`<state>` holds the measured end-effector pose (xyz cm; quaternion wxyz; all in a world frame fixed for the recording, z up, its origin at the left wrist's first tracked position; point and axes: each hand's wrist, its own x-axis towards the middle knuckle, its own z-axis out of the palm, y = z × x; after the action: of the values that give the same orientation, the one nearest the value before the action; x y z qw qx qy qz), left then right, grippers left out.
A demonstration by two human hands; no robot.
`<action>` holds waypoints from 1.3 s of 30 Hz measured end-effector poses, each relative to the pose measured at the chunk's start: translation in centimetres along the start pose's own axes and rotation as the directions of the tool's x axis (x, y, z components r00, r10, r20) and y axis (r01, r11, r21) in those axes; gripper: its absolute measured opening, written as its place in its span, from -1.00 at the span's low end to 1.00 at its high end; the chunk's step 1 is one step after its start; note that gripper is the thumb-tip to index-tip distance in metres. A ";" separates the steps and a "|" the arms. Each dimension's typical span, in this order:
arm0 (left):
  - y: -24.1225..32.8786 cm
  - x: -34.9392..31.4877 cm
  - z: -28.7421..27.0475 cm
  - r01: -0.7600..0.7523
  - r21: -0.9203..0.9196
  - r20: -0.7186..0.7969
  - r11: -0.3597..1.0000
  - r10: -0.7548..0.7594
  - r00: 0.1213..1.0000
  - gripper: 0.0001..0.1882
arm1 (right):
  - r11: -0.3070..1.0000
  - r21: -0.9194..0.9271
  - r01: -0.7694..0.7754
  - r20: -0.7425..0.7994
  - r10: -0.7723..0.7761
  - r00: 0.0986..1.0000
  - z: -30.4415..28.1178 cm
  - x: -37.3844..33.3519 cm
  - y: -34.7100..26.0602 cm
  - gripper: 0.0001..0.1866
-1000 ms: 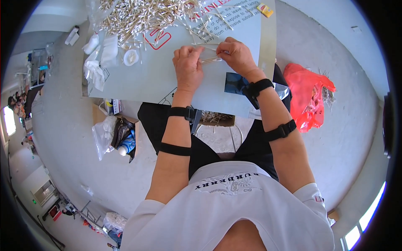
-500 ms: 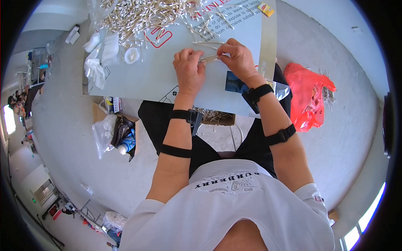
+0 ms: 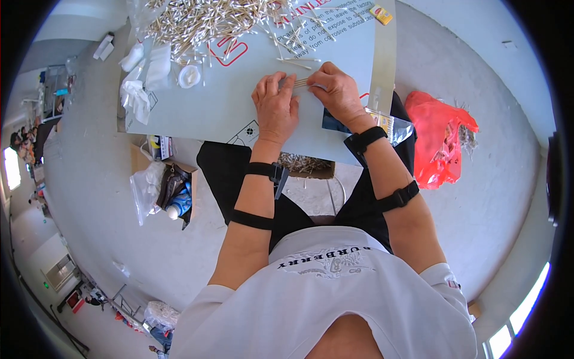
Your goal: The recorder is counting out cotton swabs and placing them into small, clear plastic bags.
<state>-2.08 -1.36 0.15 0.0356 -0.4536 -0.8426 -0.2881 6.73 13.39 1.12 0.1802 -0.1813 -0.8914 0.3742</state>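
A small bundle of cotton swabs (image 3: pixel 301 82) lies level between my two hands, just above the grey sheet covering the table (image 3: pixel 203 113). My right hand (image 3: pixel 338 96) pinches its right end between thumb and fingers. At the other end, my left hand (image 3: pixel 276 113) has its fingers closed on the swabs, hiding their left tips. Farther away, a few loose swabs (image 3: pixel 299 61) lie on the sheet. A large heap of swabs (image 3: pixel 209 27) spreads over the far left of the table.
Left of my hands are a round white dish (image 3: pixel 189 76) and crumpled white gloves (image 3: pixel 136 102). A small yellow packet (image 3: pixel 381 14) lies far right. A clear bag (image 3: pixel 399 130) hangs by my right wrist. Beyond the table edges are a red plastic bag (image 3: pixel 433 143) and a swab-filled box (image 3: pixel 305 166).
My left hand has shifted slightly right and its fingers have straightened. My right hand has moved slightly down the picture. Less of the swab bundle shows between them.
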 end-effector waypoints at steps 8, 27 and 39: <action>0.0 0.0 0.1 0.001 -0.001 -0.007 1.000 -0.001 1.000 -0.48 | 1.000 -0.026 0.001 0.012 -0.001 1.000 0.0 0.0 -0.1 -0.82; -0.1 0.0 0.1 0.005 -0.014 -0.025 1.000 -0.005 1.000 -0.49 | 0.998 0.006 -0.060 0.020 0.060 0.998 -0.2 0.2 0.1 -0.74; -0.1 -0.1 0.2 0.010 -0.018 -0.028 1.000 -0.010 1.000 -0.50 | 0.996 -0.016 -0.082 0.076 0.083 0.994 -0.4 0.0 -0.1 -0.80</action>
<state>-2.12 -1.35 -0.13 0.0420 -0.4457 -0.8415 -0.3024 6.88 13.62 1.44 0.1293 -0.2048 -0.8917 0.3823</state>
